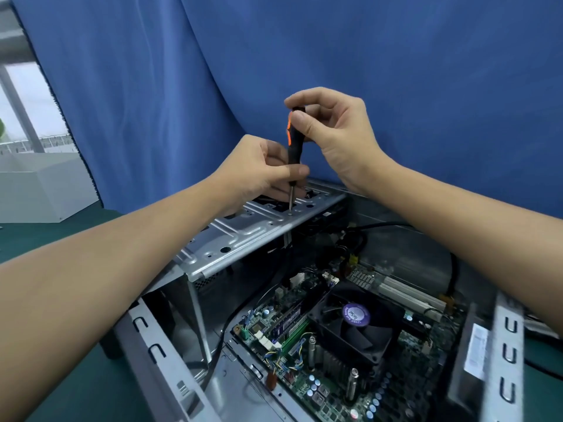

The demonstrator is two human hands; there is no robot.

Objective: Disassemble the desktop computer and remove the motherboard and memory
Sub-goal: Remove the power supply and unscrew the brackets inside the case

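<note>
**Both hands on a screwdriver above the open case**

Two bare forearms reach in from the near edge, and the open computer case (158, 360) lies between and below them on a green mat (61, 391). The right hand (332, 132) pinches the top of the black-and-orange screwdriver (294, 138) with thumb and curled fingers. Just below it, the left hand (262, 169) grips the lower end of the handle. The tool stands nearly upright, with its tip on a screw (290, 213) in the grey metal bracket (243, 233) directly under the hands. Well below both hands, nearer the camera, the motherboard (304, 376) sits in the case. Its memory stick (292, 327) stands just left of the black fan (355, 327). A blue curtain (426, 71) hangs behind the hands.
</note>
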